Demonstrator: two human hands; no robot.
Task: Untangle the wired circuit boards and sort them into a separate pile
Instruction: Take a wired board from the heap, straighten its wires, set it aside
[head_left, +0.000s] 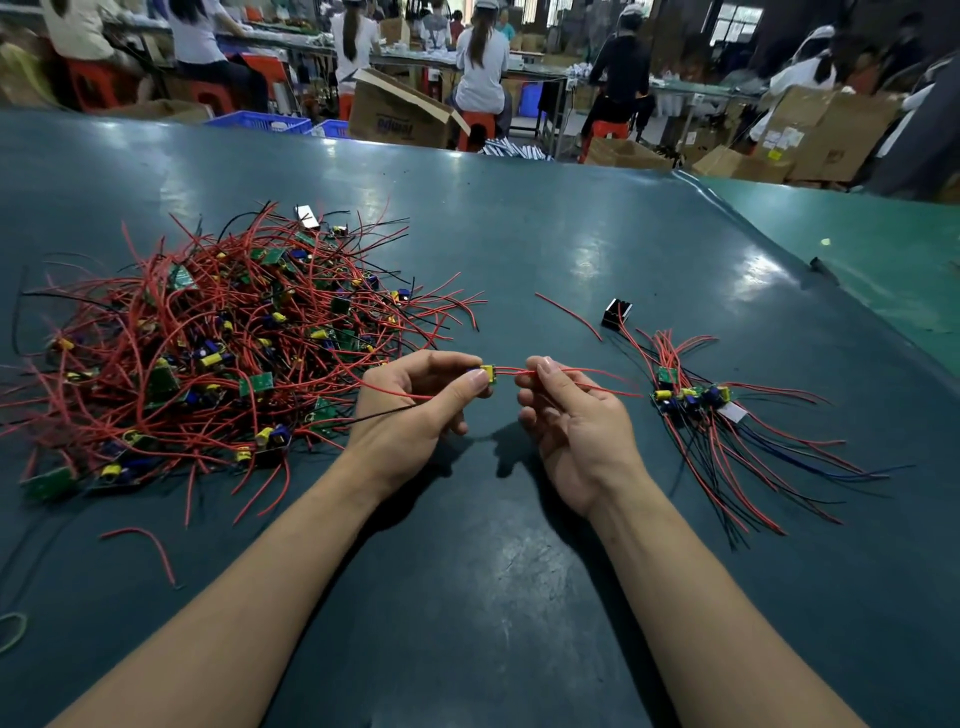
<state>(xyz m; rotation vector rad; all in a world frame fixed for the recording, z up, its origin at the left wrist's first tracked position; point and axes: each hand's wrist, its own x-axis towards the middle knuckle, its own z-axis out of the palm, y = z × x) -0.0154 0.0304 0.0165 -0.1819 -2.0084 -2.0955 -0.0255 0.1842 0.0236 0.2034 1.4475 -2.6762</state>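
A big tangled heap of small green circuit boards with red and black wires (218, 343) covers the left of the dark green table (545, 249). A smaller sorted pile of boards (691, 397) lies at the right, its wires fanned toward me. Between them, my left hand (415, 405) pinches one small board with a yellow part (487, 375) between thumb and fingers. My right hand (571, 415) pinches that board's red wires (587, 376) just right of it, palm up. The wires run on to the right, toward the sorted pile.
A small black block (616, 313) sits beyond the sorted pile, with a loose red wire (569, 314) beside it. Another loose red wire (150, 551) lies near the front left. The table edge runs along the right. Several people sit at benches behind, among cardboard boxes.
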